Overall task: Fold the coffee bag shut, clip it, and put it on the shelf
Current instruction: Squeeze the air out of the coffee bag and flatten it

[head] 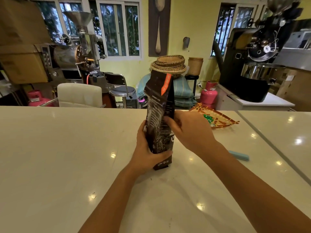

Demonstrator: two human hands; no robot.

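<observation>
While the dark coffee bag (159, 115) stood upright near the middle of the white counter (58, 148), its mouth faced away from you, so its contents could not be seen, nor could you tell whether the top was open or sealed. Your left hand (144, 152) wrapped the lower part of the bag, thumb across the front and fingers hidden behind it. Your right hand (188, 128) closed on the bag's right edge at mid-height; its fingertips (166, 119) pressed the printed face, while the thumb was out of sight. White print on the bag was too blurred to read; an orange strip (165, 84) ran down its upper right corner. A pale blue clip (239, 155) lay on the counter to your right, partly covered by your right forearm, well apart from the bag. Beyond your right hand lay a flat orange patterned packet (217, 119), its near end hidden by that hand. Behind the counter, stacked woven baskets (170, 63) stood partly behind the bag's top; their insides were not visible. No shelf could be made out with certainty.
</observation>
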